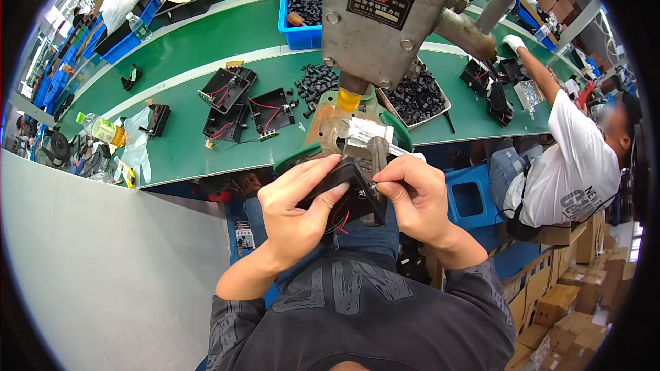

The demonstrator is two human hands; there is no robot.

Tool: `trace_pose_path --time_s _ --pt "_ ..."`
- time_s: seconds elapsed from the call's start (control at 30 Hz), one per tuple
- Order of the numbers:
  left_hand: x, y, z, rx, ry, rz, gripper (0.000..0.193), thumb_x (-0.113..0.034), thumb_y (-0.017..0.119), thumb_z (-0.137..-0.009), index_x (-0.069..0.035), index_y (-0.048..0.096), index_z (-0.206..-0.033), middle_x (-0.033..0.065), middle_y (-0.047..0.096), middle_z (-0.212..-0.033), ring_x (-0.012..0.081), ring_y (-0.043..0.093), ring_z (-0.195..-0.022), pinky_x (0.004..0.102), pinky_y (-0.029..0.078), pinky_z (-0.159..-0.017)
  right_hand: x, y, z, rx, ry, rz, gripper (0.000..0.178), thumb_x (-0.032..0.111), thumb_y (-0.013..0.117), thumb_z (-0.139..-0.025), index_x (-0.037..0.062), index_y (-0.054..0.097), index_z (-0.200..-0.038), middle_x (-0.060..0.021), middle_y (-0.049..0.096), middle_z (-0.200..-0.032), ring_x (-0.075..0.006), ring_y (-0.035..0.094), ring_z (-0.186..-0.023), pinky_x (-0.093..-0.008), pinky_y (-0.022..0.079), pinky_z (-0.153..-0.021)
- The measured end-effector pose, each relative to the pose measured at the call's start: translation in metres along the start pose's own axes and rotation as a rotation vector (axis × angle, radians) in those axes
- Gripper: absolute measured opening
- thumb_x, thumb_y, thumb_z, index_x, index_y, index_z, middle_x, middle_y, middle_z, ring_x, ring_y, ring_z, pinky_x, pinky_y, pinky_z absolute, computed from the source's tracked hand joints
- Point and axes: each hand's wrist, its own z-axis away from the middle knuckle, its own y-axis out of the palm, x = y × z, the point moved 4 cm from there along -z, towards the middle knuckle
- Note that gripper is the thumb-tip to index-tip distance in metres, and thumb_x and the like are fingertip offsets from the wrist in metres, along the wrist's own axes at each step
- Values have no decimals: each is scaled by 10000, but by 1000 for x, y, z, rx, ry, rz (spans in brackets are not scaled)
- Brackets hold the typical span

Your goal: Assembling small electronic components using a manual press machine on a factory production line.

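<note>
In front of my chest, at the near side of a grey hand press (385, 24), I hold a black plastic housing (354, 196) with red wires hanging from its open side. My left hand (302, 199) grips it from the left, thumb and fingers closed on its edge. My right hand (416, 196) pinches at the housing's right edge; the small part between its fingertips is too hidden to name. Just beyond, the press's yellow-tipped ram (348, 99) hangs over its base, where a silvery wrapped piece (368, 130) lies.
Several wired black housings (227, 89) lie left of the press. Small black caps fill a tray (448, 105) and a blue bin (302, 40), with a loose pile (316, 86) between. A bottle (103, 130) stands far left. A co-worker (570, 158) sits at right beside a blue stool (474, 199).
</note>
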Motion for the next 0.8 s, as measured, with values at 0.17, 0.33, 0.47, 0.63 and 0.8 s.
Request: trace_pose_path --time_s 0.17,0.33,0.47,0.63,0.8 --pt "-13 2 3 -43 106 -64 373 67 780 -769 45 724 -1138 200 744 -1031 274 743 -886 319 575 -800 11 3 6 -26 -46 91 99 -103 668 -808 -23 665 -866 -113 657 -782 -211 618 -654 -300 474 -596" --pt "-13 7 9 -90 116 -66 359 58 787 -772 53 723 -1125 216 740 -1015 282 741 -871 323 576 -791 10 5 9 -99 -38 40 127 -133 640 -782 -20 648 -839 -106 641 -751 -222 610 -641 -307 473 -593" --pt "-11 6 11 -115 74 -93 352 59 789 -765 61 722 -1111 218 742 -1008 290 741 -876 325 573 -802 4 9 7 -88 -28 -10 157 -157 656 -755 -27 648 -842 -128 587 -738 -272 599 -635 -339 458 -563" --pt "9 -1 8 -138 -97 -89 346 64 753 -788 59 714 -1131 201 751 -1012 240 739 -955 309 558 -845 -4 13 -9 -26 8 -54 103 -103 671 -815 -34 674 -892 -131 642 -795 -257 629 -692 -322 485 -617" --pt "63 -11 11 -320 -413 534 456 -123 645 -1017 37 522 -1426 86 688 -1178 89 629 -1032 236 491 -936 0 8 -12 -357 -93 82 247 21 766 -845 -8 687 -1077 -130 700 -949 -219 636 -731 -303 507 -648"
